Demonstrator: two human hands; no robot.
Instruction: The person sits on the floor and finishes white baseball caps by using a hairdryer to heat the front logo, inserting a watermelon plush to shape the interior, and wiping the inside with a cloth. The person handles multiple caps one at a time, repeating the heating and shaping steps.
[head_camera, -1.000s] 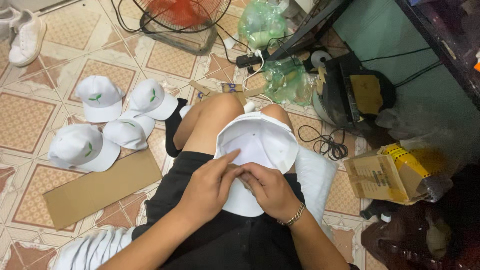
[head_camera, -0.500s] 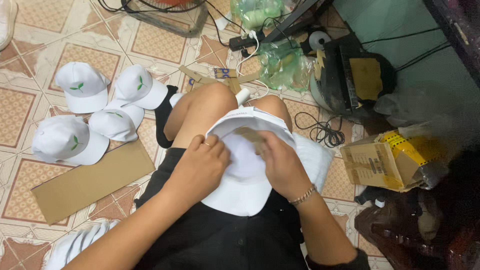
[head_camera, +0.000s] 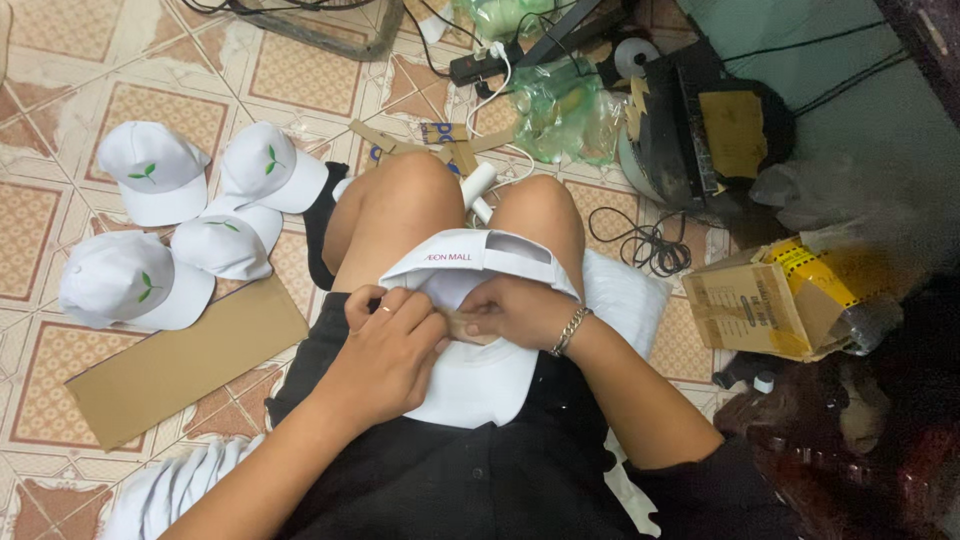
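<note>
Left hand (head_camera: 385, 350), right hand (head_camera: 515, 312): fingers curled, touching, over lap.

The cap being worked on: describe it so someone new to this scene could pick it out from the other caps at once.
Start at the person's bare knees in the middle of the head view. The white cap lies upside down on the lap just below them, gripped by the left hand and right hand. Unlike the four white caps with green leaf marks resting on the tiled floor, it is being held.

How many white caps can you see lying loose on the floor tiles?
4. Far left cap; one beside it; a partly covered one below them; the nearest by the cardboard sheet. Another lies in the lap; the bottom-left stack may hide more.
</note>
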